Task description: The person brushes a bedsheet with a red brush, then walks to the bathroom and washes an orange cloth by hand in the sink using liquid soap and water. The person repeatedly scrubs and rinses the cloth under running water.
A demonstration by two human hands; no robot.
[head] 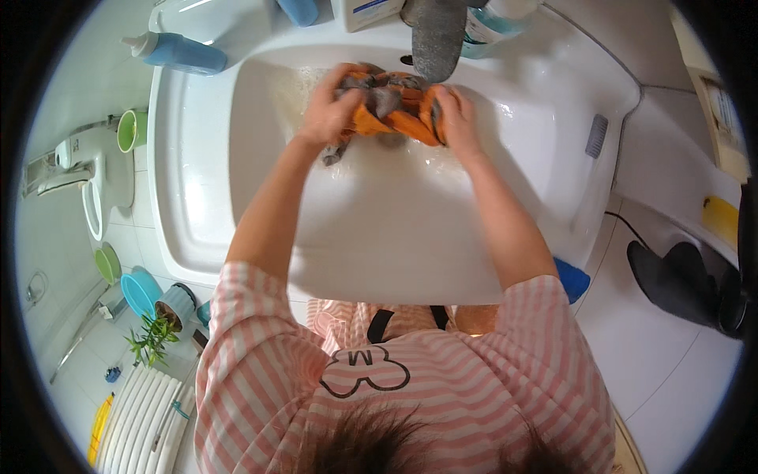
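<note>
Both hands are gripping a wet orange and grey cloth item (385,112) at the back of the white washbasin (379,237). On its left end is my left hand (333,109), fingers over the top and thumb on the near side. My right hand (457,120) grasps the right end, where an orange fold bulges beside the fingers. A grey end of the cloth hangs down below my left hand. Cloudy water lies in the basin around it. Just above the cloth juts the grey faucet (438,44); its spout partly overlaps the basin's dark overflow hole (406,60).
A blue pump bottle (185,53) lies at the rear left rim. Behind the basin stand a white bottle (367,12) and a teal-tinted container (482,32). A grey brush (596,136) rests on the right ledge. A potted plant (153,339) is on the left.
</note>
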